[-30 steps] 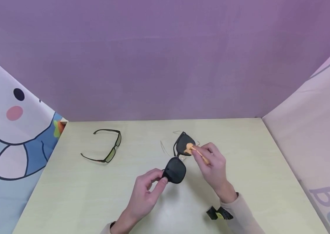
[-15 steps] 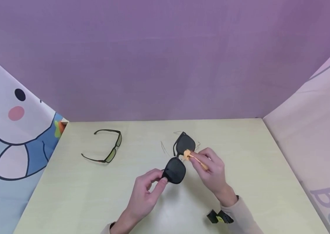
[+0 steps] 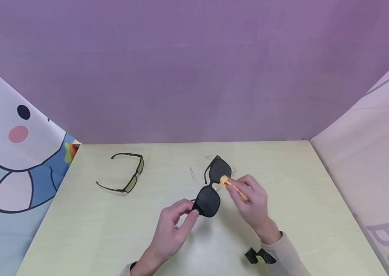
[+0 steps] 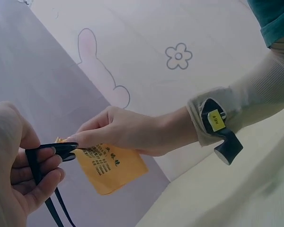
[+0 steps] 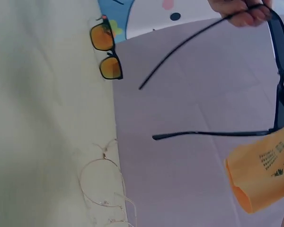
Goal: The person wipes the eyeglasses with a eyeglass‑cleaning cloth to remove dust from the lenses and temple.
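A pair of black sunglasses [image 3: 208, 201] is held above the table by my left hand [image 3: 171, 230], whose thumb and fingers pinch the near outer corner of the frame. Its temples are unfolded, as the right wrist view shows. My right hand [image 3: 251, 199] pinches an orange cloth [image 3: 224, 181] at the inner lower edge of the far lens [image 3: 220, 168]. Dark printing marks the loose part of this cloth [image 4: 111, 170] in the left wrist view. Whether the cloth wraps both faces of the lens is hidden by the fingers.
Black-framed glasses with yellowish lenses [image 3: 130, 183] lie unfolded at the table's left. Thin wire-framed glasses [image 3: 193, 174] lie behind the sunglasses, partly covered from the head view. A purple panel [image 3: 194, 76] rises at the back edge, with printed side panels left and right.
The cloth and right hand have moved from the middle of the far lens down toward the bridge, then slightly right. The left hand and sunglasses stay nearly still.
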Demonstrator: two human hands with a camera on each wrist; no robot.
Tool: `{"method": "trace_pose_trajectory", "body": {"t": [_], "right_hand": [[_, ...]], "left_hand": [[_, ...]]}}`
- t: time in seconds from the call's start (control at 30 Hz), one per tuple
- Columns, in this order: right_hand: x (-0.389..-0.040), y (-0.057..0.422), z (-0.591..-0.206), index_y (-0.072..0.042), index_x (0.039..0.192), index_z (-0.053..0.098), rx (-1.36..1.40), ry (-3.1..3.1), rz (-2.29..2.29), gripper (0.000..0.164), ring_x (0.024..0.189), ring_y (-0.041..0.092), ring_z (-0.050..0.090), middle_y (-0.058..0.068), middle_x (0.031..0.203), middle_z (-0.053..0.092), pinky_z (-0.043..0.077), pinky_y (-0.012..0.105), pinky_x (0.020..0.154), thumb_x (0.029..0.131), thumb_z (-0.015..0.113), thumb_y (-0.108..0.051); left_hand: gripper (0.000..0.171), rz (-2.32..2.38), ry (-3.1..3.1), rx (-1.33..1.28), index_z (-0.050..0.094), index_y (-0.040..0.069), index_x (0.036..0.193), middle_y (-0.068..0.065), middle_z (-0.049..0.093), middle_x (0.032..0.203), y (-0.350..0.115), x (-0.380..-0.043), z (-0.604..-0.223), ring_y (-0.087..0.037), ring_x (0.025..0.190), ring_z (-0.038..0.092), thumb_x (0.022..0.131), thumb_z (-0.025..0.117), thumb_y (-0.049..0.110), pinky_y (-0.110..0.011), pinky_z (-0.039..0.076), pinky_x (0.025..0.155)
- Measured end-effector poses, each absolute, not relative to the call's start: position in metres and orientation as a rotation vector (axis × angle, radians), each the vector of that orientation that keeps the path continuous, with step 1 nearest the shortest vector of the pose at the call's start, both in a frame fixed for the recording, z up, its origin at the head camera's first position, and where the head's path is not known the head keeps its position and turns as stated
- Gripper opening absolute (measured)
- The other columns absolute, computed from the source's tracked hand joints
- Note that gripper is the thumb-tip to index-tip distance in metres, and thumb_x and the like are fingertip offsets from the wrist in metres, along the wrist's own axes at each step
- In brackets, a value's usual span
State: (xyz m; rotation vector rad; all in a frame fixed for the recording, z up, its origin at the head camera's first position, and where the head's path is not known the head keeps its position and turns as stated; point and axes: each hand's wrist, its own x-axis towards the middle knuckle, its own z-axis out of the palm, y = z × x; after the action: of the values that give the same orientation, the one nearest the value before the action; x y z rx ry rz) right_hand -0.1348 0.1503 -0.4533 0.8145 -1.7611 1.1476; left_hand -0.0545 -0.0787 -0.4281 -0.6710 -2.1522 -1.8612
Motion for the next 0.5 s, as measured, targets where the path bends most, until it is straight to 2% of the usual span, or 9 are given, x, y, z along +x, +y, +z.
{"method": "trace_pose_trajectory", "body": {"t": [0.1, 0.5], "right_hand": [[-0.1343, 0.1492, -0.4538, 0.011, 0.09, 0.076, 0.848, -1.748, 1.146, 0.035, 0.059, 0.012, 0.047, 0.01, 0.074, 0.058, 0.037, 0.015, 0.047, 0.1, 0.07, -0.022], [-0.1387, 0.1552, -0.4533, 0.007, 0.097, 0.078, 0.672, -1.83, 1.188, 0.036, 0.06, 0.011, 0.047, 0.01, 0.075, 0.058, 0.038, 0.014, 0.048, 0.102, 0.068, -0.027]], "left_hand": [[0.015, -1.857, -2.158, -0.667, 0.075, 0.006, 0.098, -0.006, 0.075, 0.092, -0.0787, -0.0546, -0.428, -0.019, 0.083, 0.068, 0.098, 0.063, -0.004, -0.03, 0.06, 0.079], [0.015, -1.851, -2.15, -0.685, 0.074, 0.006, 0.095, -0.007, 0.074, 0.09, -0.0781, -0.0532, -0.4281, -0.016, 0.083, 0.067, 0.097, 0.063, -0.005, -0.03, 0.06, 0.079]]}}
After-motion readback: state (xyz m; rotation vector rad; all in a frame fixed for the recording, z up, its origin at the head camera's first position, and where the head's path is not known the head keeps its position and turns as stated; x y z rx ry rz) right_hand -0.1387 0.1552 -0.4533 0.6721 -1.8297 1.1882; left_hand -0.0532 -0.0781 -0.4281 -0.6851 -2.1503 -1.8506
